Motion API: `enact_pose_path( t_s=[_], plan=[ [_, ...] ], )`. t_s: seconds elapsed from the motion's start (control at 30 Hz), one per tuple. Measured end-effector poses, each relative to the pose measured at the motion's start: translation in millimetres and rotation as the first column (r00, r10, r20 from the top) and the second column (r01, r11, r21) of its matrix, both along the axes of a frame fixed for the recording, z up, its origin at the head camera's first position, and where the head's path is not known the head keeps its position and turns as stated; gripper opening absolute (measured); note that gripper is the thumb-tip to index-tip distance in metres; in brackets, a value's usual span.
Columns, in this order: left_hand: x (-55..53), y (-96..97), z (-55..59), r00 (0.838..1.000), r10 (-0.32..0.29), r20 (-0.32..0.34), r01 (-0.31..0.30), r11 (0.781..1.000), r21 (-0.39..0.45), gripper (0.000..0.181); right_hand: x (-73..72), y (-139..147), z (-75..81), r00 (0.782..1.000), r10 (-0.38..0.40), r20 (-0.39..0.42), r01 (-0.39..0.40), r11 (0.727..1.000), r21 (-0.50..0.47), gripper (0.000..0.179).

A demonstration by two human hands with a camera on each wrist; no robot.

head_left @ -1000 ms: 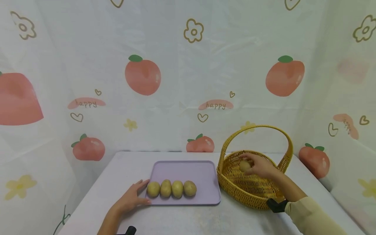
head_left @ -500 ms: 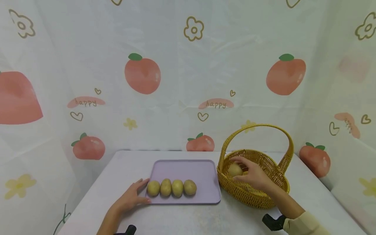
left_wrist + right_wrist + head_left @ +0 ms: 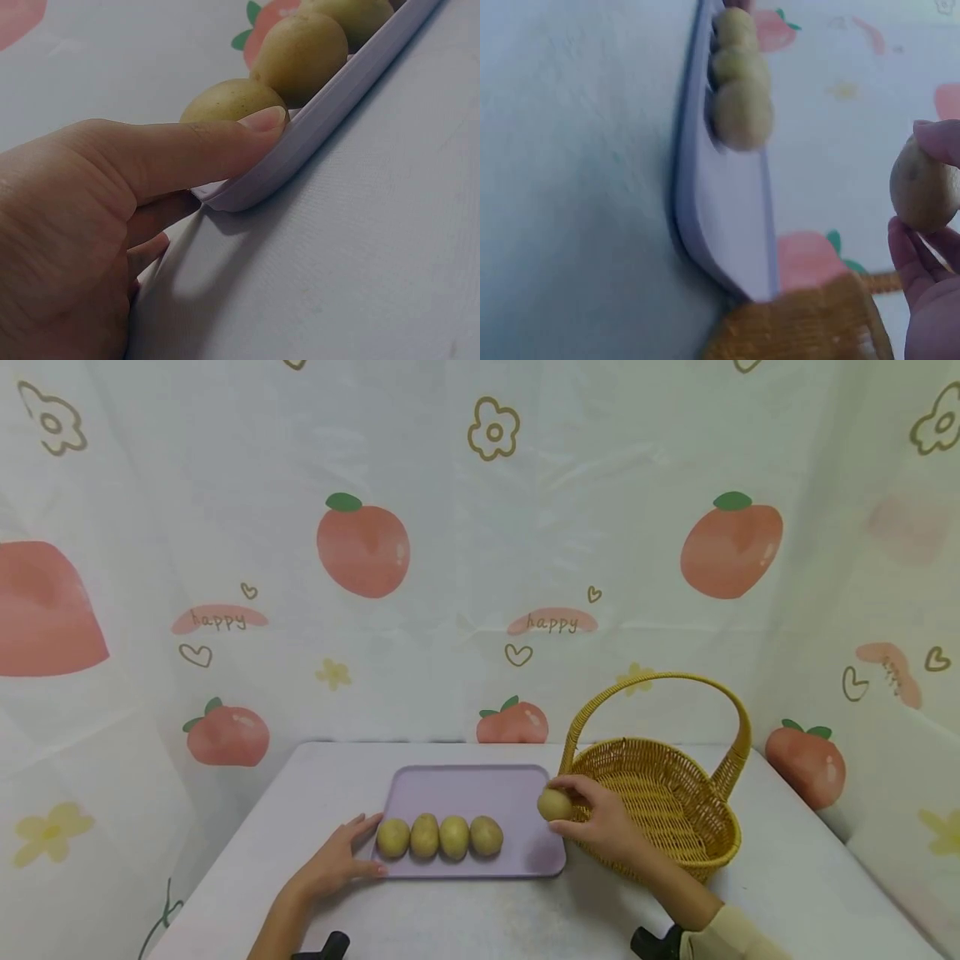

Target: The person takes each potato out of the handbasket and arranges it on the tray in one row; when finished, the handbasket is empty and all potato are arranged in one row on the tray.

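My right hand point(image 3: 603, 822) grips a potato point(image 3: 554, 805) between thumb and fingers, above the right end of the lilac tray point(image 3: 480, 785), close to the basket's near-left rim. In the right wrist view the same potato point(image 3: 922, 187) is pinched, with part of it hidden by the thumb. My left hand point(image 3: 333, 860) holds the tray's left end. The left wrist view shows its thumb point(image 3: 225, 142) over the rim at the corner, with the other fingers partly hidden behind. Several potatoes point(image 3: 453, 837) stand in a row along the tray's front, starting beside the left hand.
A yellow wicker basket point(image 3: 731, 847) with a tall arched handle point(image 3: 660, 677) stands right of the tray; no potato shows inside it. Both sit on a white-covered table point(image 3: 465, 918). A printed curtain point(image 3: 450, 568) hangs behind and at the sides.
My right hand has carried the potato left, out from inside the basket to above the tray's right end. The left hand, tray, basket and potato row have stayed in place.
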State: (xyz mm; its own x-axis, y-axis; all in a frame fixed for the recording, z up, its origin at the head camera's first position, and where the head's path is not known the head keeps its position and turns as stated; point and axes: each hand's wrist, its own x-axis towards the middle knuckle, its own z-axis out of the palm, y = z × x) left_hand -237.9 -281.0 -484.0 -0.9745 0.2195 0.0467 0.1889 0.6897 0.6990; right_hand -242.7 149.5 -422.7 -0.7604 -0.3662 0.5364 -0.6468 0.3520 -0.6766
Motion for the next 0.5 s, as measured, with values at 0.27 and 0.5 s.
enact_pose_path(
  t_s=[0.27, 0.5],
  plan=[
    [0.7, 1.3, 2.7, 1.0, -0.006, -0.005, 0.006, 1.0, -0.005, 0.089, -0.3, -33, -22.0, 0.999, 0.036, 0.034, -0.036, 0.999, -0.026, 0.044],
    [1.2, 1.0, 3.5, 1.0, -0.014, -0.014, 0.014, 1.0, -0.015, 0.088, -5.2, -51, -40.9, 0.983, -0.089, 0.158, 0.077, 0.994, 0.079, 0.043]
  ],
)
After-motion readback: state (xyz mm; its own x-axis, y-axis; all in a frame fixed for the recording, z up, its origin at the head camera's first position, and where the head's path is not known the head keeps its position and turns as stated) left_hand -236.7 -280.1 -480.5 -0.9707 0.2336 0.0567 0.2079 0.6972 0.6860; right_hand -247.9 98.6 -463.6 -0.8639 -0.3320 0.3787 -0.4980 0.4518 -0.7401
